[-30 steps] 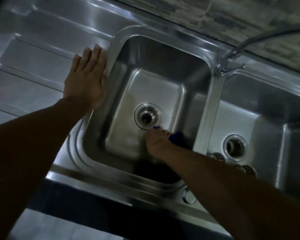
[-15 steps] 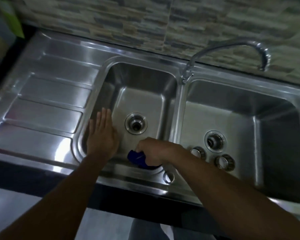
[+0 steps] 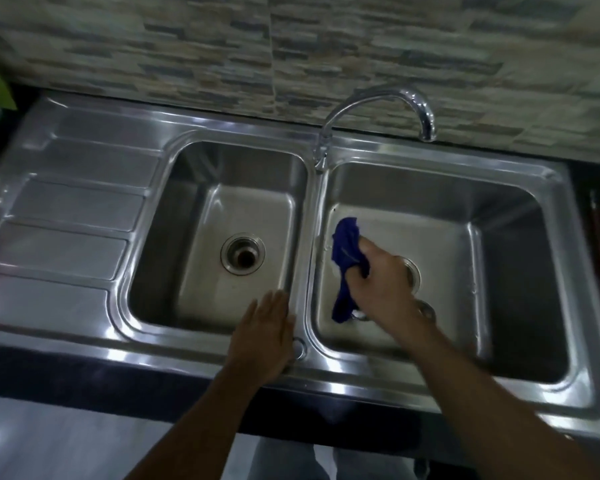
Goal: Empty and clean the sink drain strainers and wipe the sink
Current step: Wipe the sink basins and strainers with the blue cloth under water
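Note:
A steel double sink (image 3: 300, 230) fills the head view. My right hand (image 3: 378, 282) grips a blue cloth (image 3: 345, 251) low inside the right basin (image 3: 506, 271), over its drain (image 3: 412, 271), which it mostly hides. A loose strainer (image 3: 426, 310) peeks out beside my wrist, and another small part (image 3: 361, 315) lies under the cloth's tail. My left hand (image 3: 264, 336) lies flat, fingers straight, on the front rim by the divider. The left basin's drain (image 3: 243, 258) is open, with no strainer in it.
A curved chrome tap (image 3: 378, 102) rises behind the divider, its spout over the right basin. A ribbed draining board (image 3: 70, 220) lies to the left. A stone-patterned tiled wall (image 3: 291, 46) stands behind. A dark counter edge (image 3: 118, 372) runs along the front.
My right hand carried the blue cloth from the left basin's front over the divider into the right basin. My left hand slid right along the front rim to the divider.

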A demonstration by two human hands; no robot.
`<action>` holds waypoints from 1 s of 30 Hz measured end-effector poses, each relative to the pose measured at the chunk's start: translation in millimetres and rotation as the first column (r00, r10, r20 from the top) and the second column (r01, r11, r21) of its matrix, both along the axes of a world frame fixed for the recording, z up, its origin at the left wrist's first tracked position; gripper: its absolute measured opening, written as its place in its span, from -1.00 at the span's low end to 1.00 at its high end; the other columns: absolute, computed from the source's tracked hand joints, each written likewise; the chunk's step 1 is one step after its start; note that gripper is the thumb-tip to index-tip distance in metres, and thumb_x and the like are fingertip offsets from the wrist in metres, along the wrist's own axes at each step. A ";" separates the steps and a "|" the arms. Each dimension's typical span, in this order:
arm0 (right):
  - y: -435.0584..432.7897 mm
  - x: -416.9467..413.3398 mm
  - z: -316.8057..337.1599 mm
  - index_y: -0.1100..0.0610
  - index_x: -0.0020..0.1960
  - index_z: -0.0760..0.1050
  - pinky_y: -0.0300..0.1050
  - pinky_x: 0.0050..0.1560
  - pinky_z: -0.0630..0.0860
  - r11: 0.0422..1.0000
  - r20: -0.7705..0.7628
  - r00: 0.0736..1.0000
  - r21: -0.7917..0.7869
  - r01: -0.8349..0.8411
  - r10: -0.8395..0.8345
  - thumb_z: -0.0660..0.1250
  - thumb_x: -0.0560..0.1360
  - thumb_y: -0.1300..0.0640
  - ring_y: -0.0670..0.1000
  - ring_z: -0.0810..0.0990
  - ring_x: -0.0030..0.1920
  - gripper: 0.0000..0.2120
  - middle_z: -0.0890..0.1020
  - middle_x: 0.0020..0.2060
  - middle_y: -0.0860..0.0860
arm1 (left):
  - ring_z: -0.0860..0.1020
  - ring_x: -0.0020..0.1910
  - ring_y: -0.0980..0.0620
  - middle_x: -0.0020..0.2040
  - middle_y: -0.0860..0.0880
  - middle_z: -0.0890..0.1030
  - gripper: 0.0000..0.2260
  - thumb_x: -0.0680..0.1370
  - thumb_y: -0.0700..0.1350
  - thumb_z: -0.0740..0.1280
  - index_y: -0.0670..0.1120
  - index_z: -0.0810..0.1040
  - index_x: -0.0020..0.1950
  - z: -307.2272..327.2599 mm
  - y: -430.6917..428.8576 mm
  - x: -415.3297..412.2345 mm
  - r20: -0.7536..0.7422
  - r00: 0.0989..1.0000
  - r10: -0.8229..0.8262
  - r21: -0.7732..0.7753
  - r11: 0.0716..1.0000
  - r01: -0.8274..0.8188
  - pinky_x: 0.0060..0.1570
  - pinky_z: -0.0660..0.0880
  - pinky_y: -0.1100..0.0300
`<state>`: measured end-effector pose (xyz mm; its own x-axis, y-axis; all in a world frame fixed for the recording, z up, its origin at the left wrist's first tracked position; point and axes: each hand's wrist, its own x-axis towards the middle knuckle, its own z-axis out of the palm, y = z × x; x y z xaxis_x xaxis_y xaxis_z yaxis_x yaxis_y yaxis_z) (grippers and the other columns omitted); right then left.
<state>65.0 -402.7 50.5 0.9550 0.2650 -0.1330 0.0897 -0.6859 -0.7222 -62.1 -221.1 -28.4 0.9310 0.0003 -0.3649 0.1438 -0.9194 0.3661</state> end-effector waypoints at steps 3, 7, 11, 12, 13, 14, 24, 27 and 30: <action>22.8 -28.7 -44.2 0.09 0.50 0.39 -0.52 0.09 0.42 0.984 -0.026 0.995 0.149 -0.094 0.099 0.26 0.54 0.37 -0.12 0.62 0.12 -0.45 0.57 0.33 0.07 | 0.25 0.56 -0.01 0.57 -0.10 0.29 -0.37 0.66 0.16 -0.23 -0.15 0.23 0.57 -7.7 -8.8 -13.4 0.043 0.999 -0.011 0.071 0.997 0.008 0.56 0.08 0.04; 45.2 -26.0 -86.5 0.04 0.63 0.09 -0.29 0.50 0.22 0.960 0.001 0.981 0.205 -0.190 0.194 0.22 0.64 0.28 -0.06 0.06 0.62 -0.38 -0.08 0.64 -0.08 | 0.10 0.61 0.03 0.61 -0.10 0.16 -0.37 0.65 0.16 -0.30 -0.14 0.06 0.62 -12.0 -10.6 -14.1 0.041 0.999 0.014 0.046 0.999 -0.016 0.58 -0.03 0.09; 62.1 36.4 -95.6 0.05 0.64 -0.01 -0.37 0.46 0.27 0.967 0.035 0.989 0.204 -0.151 0.147 0.15 0.67 0.26 0.01 0.14 0.59 -0.39 -0.14 0.64 -0.04 | 0.25 0.55 0.00 0.54 -0.14 0.31 -0.44 0.69 0.12 -0.12 -0.17 0.22 0.57 -5.9 -11.5 -10.4 0.085 0.996 0.021 0.014 1.000 -0.023 0.51 0.04 0.10; 66.9 53.1 -95.5 0.09 0.64 0.00 -0.27 0.49 0.27 0.972 0.036 0.991 0.193 -0.137 0.132 0.14 0.67 0.27 0.05 0.15 0.59 -0.40 -0.13 0.64 0.02 | 0.31 0.52 -0.03 0.51 -0.16 0.37 -0.46 0.69 0.10 -0.09 -0.19 0.29 0.53 -5.4 -10.8 -10.1 0.096 0.995 0.001 0.034 0.999 -0.004 0.49 0.11 0.05; 71.1 67.4 -95.1 0.12 0.63 0.02 -0.16 0.53 0.27 0.976 0.034 0.993 0.184 -0.117 0.113 0.14 0.67 0.28 0.08 0.15 0.59 -0.41 -0.11 0.64 0.07 | 0.35 0.49 -0.05 0.48 -0.17 0.41 -0.46 0.69 0.10 -0.08 -0.21 0.33 0.51 -4.9 -10.3 -9.3 0.096 0.995 -0.019 0.049 0.999 0.015 0.47 0.17 0.01; 74.4 77.8 -94.5 0.15 0.63 0.04 -0.10 0.55 0.24 0.979 0.031 0.995 0.177 -0.098 0.094 0.15 0.66 0.30 0.11 0.14 0.60 -0.42 -0.08 0.63 0.10 | 0.37 0.48 -0.06 0.47 -0.18 0.43 -0.45 0.69 0.10 -0.10 -0.21 0.35 0.49 -4.1 -9.9 -8.4 0.088 0.995 -0.037 0.060 0.998 0.031 0.45 0.21 0.00; 37.6 -24.5 -99.8 0.19 0.58 0.20 -0.18 0.47 0.24 0.951 0.203 0.929 -0.044 -0.305 0.308 0.30 0.54 0.42 0.18 0.13 0.60 -0.34 0.04 0.62 0.13 | 0.29 0.46 0.01 0.43 -0.15 0.48 -0.47 0.67 0.10 -0.06 -0.19 0.39 0.46 -3.1 -8.8 -7.6 0.037 0.996 -0.076 0.145 0.987 0.070 0.41 0.23 -0.03; 30.3 -41.4 -100.2 0.24 0.55 0.25 -0.04 0.44 0.37 0.922 0.238 0.892 -0.124 -0.365 0.385 0.34 0.53 0.40 0.24 0.19 0.57 -0.37 0.12 0.60 0.18 | 0.01 0.53 0.05 0.58 -0.10 0.24 -0.41 0.64 0.16 -0.17 -0.14 0.14 0.57 -7.8 -9.2 -8.9 0.015 0.998 -0.056 0.124 0.991 0.054 0.50 -0.11 0.05; 30.8 -14.3 -93.5 0.19 0.57 0.23 0.02 0.52 0.28 0.937 0.184 0.919 -0.082 -0.339 0.349 0.29 0.53 0.45 0.17 0.19 0.58 -0.34 0.09 0.61 0.11 | -0.17 0.53 0.15 0.64 -0.03 0.04 -0.36 0.61 0.25 -0.28 -0.05 -0.06 0.62 -13.0 -7.3 -8.9 0.010 0.999 0.048 -0.022 0.999 -0.048 0.42 -0.34 0.25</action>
<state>50.7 -371.9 -43.1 0.8146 0.5795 0.0240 0.4604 -0.6211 -0.6342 -70.9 -228.3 -41.5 0.9340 0.0370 -0.3554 0.1834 -0.9033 0.3879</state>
